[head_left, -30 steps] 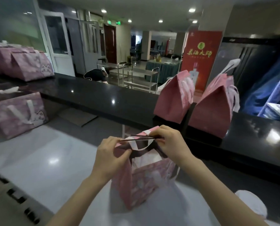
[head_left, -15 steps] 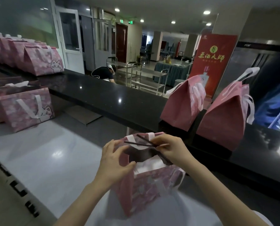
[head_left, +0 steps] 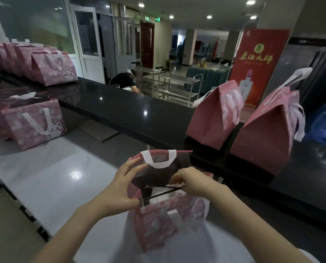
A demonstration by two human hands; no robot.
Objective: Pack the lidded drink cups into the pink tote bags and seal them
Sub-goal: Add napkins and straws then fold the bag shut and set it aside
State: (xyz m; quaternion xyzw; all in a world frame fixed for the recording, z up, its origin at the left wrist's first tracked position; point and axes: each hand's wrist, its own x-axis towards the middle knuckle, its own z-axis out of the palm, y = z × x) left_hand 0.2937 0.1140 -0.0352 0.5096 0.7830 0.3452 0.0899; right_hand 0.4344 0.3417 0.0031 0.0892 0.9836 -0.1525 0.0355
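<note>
My left hand grips the pink tote bag by its left rim; right hand pinches the near rim. Bag stands near-centre on white counter, free room left, black ledge just beyond.

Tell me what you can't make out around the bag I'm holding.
- Inside the pink tote bag: head view, dark, partly screened by the left hand and right hand.
- Right hand's fingertips: curled under, at the thin dark strips.
- Closed bags on the black counter: walls hide contents.
</note>
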